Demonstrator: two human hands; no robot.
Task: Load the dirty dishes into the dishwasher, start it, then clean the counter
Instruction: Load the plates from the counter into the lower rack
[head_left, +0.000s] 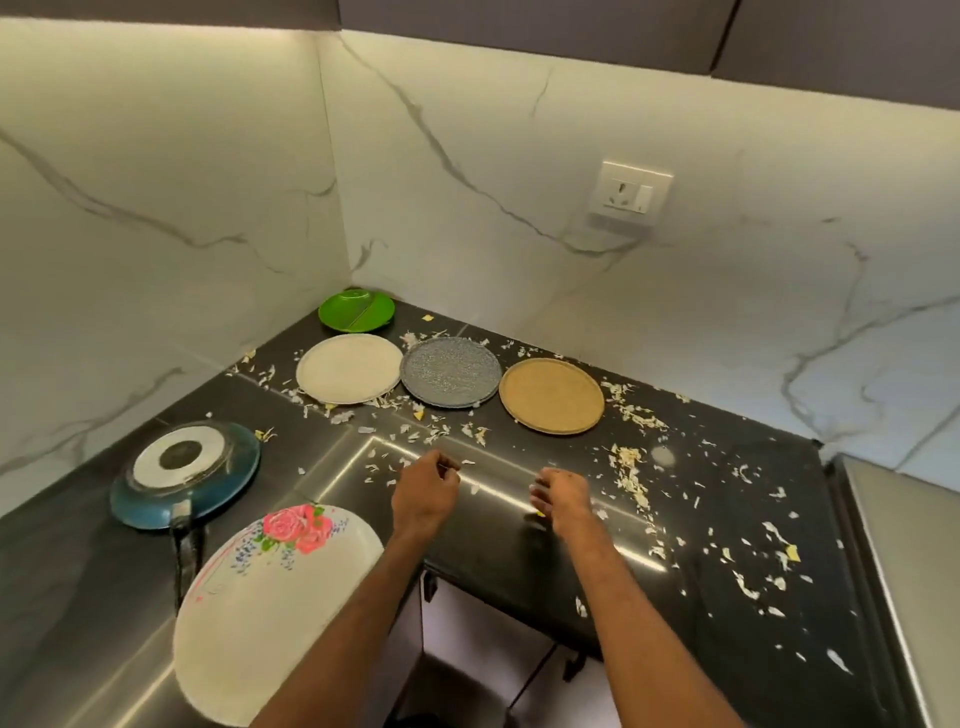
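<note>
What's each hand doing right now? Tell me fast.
Left hand: fingers curled above the counter, holding no dish.
Right hand: loosely curled, pinching small yellow scrap; exact grip cannot be told.

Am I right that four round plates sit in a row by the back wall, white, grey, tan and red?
Not quite. The head view shows three in that row: white plate, grey plate and tan plate. No red one is there.

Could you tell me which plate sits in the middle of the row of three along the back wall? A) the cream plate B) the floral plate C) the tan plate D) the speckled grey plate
D: the speckled grey plate lies between the cream plate and the tan plate.
</note>
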